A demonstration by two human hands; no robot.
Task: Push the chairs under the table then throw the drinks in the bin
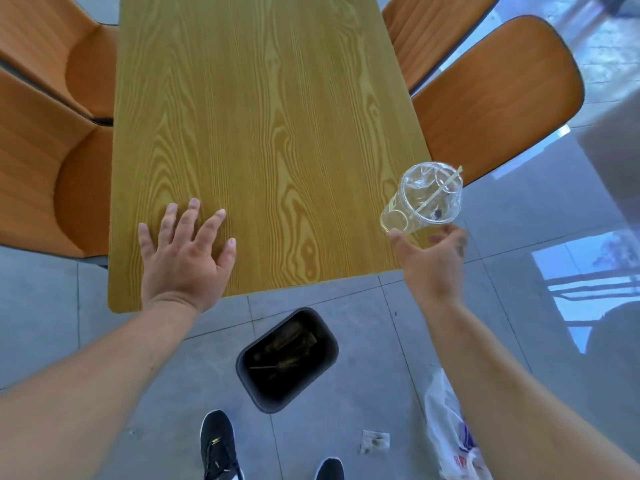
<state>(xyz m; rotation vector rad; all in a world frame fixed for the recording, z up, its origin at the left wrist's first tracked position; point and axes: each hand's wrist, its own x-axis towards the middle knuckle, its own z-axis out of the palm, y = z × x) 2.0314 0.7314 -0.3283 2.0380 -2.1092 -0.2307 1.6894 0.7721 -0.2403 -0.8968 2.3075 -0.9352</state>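
A clear plastic cup [424, 199] with a domed lid and a straw is tilted at the table's near right corner. My right hand [433, 261] grips its base between thumb and fingers. A little yellowish liquid shows at its bottom. My left hand [187, 258] lies flat on the wooden table [263, 116] near its front edge, fingers spread, holding nothing. Two orange chairs [52, 161] stand against the left side and two orange chairs [498, 95] against the right side, their seats partly under the top. A black bin [330, 341] stands open on the floor just below the table's near edge.
The bin holds some dark rubbish. A white plastic bag [446, 427] and a scrap of paper [374, 441] lie on the grey tiled floor at the right. My black shoes [218, 445] are just behind the bin.
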